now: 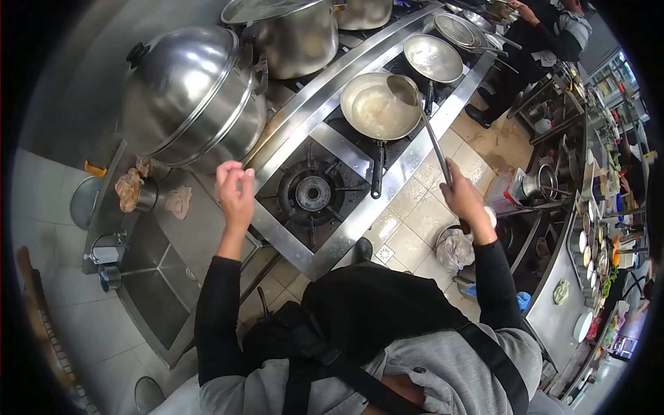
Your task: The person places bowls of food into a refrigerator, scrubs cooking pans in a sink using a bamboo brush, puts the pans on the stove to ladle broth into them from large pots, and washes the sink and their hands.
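My right hand is closed around the handle of a metal ladle. The ladle's bowl rests at or just above the right rim of a frying pan holding pale, cloudy liquid. That pan sits on a stove burner, its black handle pointing toward me. My left hand is raised at the stove's left edge, fingers loosely bent and apart, with nothing visible in them. Beside it is a bare gas burner. Whether the left fingers touch the stove edge, I cannot tell.
A large domed steamer pot stands at the left, with a tall stockpot behind. Another pan sits farther along the stove. A sink lies left. Another person works at the far right end. Counters with containers line the right.
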